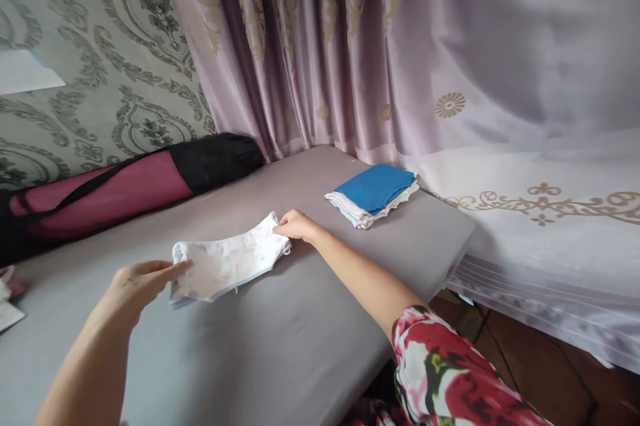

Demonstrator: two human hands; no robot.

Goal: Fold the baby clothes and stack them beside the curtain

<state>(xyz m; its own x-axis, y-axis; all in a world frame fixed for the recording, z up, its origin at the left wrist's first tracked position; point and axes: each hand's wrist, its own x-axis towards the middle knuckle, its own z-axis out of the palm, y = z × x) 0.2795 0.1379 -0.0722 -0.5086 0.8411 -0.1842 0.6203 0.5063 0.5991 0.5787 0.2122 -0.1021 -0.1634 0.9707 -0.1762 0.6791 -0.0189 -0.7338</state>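
Observation:
Between my two hands a small white garment (227, 265) with a faint print hangs slightly bowed, its kind not clear. My left hand (143, 283) pinches its left end, thumb and fingers together. The opposite end is gripped by my right hand (296, 226), fingers closed on the edge. The cloth is just over the grey-covered surface (280, 359); whether its lower edge touches cannot be made out. Beyond my right hand lies a stack of folded cloths (353, 211), white ones below and a blue piece (377, 186) on top.
A long pink and black bag (110, 196) lies along the wall at the back left. Some cloth (7, 303) sits at the left edge. Lilac curtains (320, 46) hang behind the surface, whose right edge drops toward a brown floor with cables (493, 339).

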